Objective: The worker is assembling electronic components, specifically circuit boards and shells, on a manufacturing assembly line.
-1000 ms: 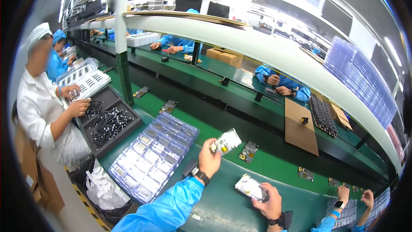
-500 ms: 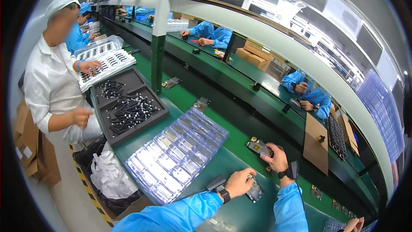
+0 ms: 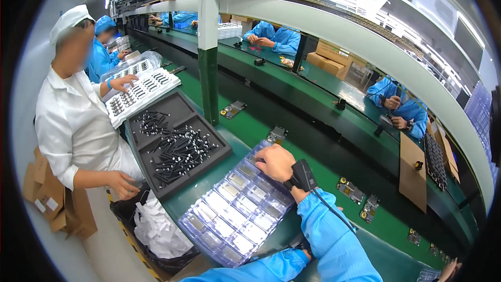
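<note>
Where the clear tray (image 3: 209, 252) lies on the counter (image 3: 383, 245), its long axis slants from the near left to the far right, its cells filled with flat pale and grey pieces. Past its far end and right side runs a green strip (image 3: 313, 161); to its left and beyond sits a dark foam box (image 3: 195, 176) of black rods (image 3: 180, 154).

Of the two hands, the right (image 3: 275, 163) is nearer the cells, bent over the tray's far-right end, so the end cells lie directly under its fingers. These curl downward, but whether they pinch a piece I cannot tell. The left hand (image 3: 307, 254), by the tray's near-right side, is mostly hidden under the right sleeve (image 3: 334, 235); its fingers' state cannot be told.

Smallest are the circuit boards: one (image 3: 277, 134) on the strip just beyond the tray's far end, close to the right hand, and two more (image 3: 350, 190) to the tray's right, clear of both hands.
</note>
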`<state>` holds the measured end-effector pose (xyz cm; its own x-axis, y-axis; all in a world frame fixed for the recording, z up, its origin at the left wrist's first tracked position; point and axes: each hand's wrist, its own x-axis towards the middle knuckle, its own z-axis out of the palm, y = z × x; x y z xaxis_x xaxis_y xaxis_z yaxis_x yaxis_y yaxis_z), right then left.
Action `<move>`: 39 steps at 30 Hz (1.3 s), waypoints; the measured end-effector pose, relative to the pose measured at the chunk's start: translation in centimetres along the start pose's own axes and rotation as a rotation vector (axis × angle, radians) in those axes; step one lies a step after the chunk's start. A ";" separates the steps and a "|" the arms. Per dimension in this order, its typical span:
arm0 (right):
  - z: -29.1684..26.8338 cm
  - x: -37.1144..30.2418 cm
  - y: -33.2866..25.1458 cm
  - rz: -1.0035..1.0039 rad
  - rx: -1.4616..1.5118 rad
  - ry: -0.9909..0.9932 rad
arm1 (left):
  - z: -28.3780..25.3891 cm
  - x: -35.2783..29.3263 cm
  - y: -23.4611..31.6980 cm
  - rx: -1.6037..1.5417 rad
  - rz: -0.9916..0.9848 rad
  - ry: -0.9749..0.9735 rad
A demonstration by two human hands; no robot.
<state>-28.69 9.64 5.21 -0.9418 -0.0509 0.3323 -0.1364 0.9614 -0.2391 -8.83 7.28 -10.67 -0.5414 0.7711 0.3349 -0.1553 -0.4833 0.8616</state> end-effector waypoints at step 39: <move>-10.9 -40.9 -8.5 0.520 -0.113 0.598 | 4.8 -4.2 12.0 0.319 -0.254 -0.340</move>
<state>14.28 6.53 3.56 -0.5473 0.5340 0.6445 0.3364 0.8454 -0.4149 -4.40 0.23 0.08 -0.2126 0.9640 0.1595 0.0413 -0.1542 0.9872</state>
